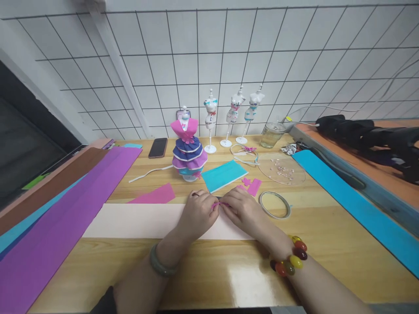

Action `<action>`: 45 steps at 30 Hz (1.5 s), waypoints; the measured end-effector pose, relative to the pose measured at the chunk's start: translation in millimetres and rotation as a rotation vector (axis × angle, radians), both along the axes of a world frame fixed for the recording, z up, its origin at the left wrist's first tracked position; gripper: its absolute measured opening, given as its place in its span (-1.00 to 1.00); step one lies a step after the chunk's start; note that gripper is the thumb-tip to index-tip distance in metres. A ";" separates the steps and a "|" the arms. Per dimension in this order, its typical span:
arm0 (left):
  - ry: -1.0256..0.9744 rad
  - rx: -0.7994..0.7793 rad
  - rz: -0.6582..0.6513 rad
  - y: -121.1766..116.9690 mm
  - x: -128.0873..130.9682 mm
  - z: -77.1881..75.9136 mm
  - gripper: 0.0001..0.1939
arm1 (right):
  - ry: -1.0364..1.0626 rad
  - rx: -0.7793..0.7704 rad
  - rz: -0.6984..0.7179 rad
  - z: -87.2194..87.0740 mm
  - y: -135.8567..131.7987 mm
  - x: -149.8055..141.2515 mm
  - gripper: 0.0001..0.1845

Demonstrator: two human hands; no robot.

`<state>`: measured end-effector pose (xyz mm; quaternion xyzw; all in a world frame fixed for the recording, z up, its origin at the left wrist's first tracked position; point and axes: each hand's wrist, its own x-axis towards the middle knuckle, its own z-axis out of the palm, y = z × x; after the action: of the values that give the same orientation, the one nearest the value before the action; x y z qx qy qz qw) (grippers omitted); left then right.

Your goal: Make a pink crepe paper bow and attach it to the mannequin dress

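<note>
My left hand [198, 213] and my right hand [242, 209] meet over a pale pink paper sheet [137, 220] on the wooden table. Both pinch a small pink paper piece [218, 204] between their fingertips. A green bangle circles my left wrist and a beaded bracelet my right. Just beyond the hands lie a folded turquoise paper [224, 175], small pink scraps [251, 186] and a magenta strip [153, 195]. A mannequin in a pink and blue paper dress [189, 149] stands behind them.
A tape ring [275, 205] lies right of my hands, near a clear dish of beads [283, 170] and a glass [271, 134]. Three small white mannequins [233, 114] and a phone [158, 147] stand at the back. Long purple [62, 218] and blue [356, 205] sheets flank the table.
</note>
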<state>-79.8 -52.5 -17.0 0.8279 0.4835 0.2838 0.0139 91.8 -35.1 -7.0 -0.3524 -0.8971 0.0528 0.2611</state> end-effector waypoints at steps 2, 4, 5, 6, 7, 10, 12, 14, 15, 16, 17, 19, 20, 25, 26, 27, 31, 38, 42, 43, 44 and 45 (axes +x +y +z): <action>-0.003 -0.010 0.008 -0.8 -0.1 0.7 -0.86 | 0.003 0.003 0.012 -1.2 0.6 1.2 -0.82; 0.001 -0.017 0.014 -1.5 -0.4 1.2 -0.85 | 0.005 0.006 0.021 -2.8 1.6 1.9 -0.82; 0.002 -0.019 0.013 -1.7 -0.6 1.2 -0.85 | 0.007 0.008 0.025 -3.5 2.2 2.1 -0.82; 0.001 -0.017 0.011 -1.9 -0.9 1.2 -0.87 | 0.009 0.009 0.030 -4.0 2.6 2.0 -0.82; 0.002 -0.014 0.008 -2.0 -1.1 1.0 -0.88 | 0.013 0.008 0.036 -4.2 2.9 1.7 -0.82; 0.006 -0.010 0.006 -2.4 -1.5 0.1 -0.90 | 0.031 0.002 0.056 -3.6 2.5 0.6 -0.82; 0.007 -0.006 0.006 -2.6 -1.5 -0.5 -0.90 | 0.033 -0.006 0.061 -2.7 2.0 0.0 -0.82; 0.010 -0.004 0.006 -2.8 -1.5 -0.8 -0.91 | 0.029 -0.013 0.063 -2.4 1.9 -0.3 -0.82; 0.013 -0.005 0.006 -2.9 -1.5 -0.8 -0.91 | 0.028 -0.016 0.063 -2.5 2.0 -0.4 -0.82; 0.016 -0.008 0.006 -2.9 -1.5 -0.7 -0.91 | 0.029 -0.015 0.063 -2.7 2.1 -0.5 -0.82; 0.021 -0.013 0.007 -3.0 -1.6 -0.5 -0.91 | 0.031 -0.011 0.063 -3.0 2.3 -0.6 -0.82; 0.031 -0.023 0.007 -2.9 -1.6 0.3 -0.90 | 0.032 0.000 0.062 -3.4 2.4 -0.8 -0.82; 0.036 -0.026 0.006 -2.8 -1.5 0.9 -0.90 | 0.030 0.004 0.059 -3.4 2.3 -0.9 -0.83; 0.041 -0.032 -0.006 -2.2 -1.2 4.2 -0.87 | 0.018 -0.020 0.030 -2.1 1.3 -0.9 -0.83; 0.040 -0.036 -0.006 -2.1 -1.2 4.8 -0.87 | 0.016 -0.025 0.024 -1.7 1.1 -0.9 -0.83; 0.037 -0.041 -0.005 -2.0 -1.3 5.2 -0.86 | 0.015 -0.030 0.018 -1.4 1.1 -0.8 -0.82; -0.013 -0.076 0.007 -0.6 -2.5 5.1 -0.87 | 0.051 -0.053 0.011 -0.5 0.5 -1.3 -0.81; -0.292 -0.206 0.136 4.8 -7.3 2.7 -0.87 | 0.231 -0.076 -0.185 0.4 7.5 5.5 -0.76; -0.484 -0.329 0.199 8.5 -9.6 -0.9 -0.86 | 0.244 -0.165 -0.481 7.0 18.0 23.3 -0.72; -0.534 -0.355 0.210 9.4 -9.9 -2.4 -0.85 | 0.204 -0.205 -0.525 9.0 19.9 27.7 -0.72; -0.582 -0.376 0.217 10.2 -10.1 -4.0 -0.84 | 0.155 -0.245 -0.547 10.8 21.4 31.4 -0.71; -0.625 -0.395 0.221 10.8 -10.2 -5.3 -0.83 | 0.107 -0.276 -0.549 12.3 22.4 34.4 -0.71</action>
<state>-90.0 -41.6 -22.3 0.6257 0.5876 0.4239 0.2891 126.2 -12.7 5.3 -0.6103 -0.7378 0.1201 0.2622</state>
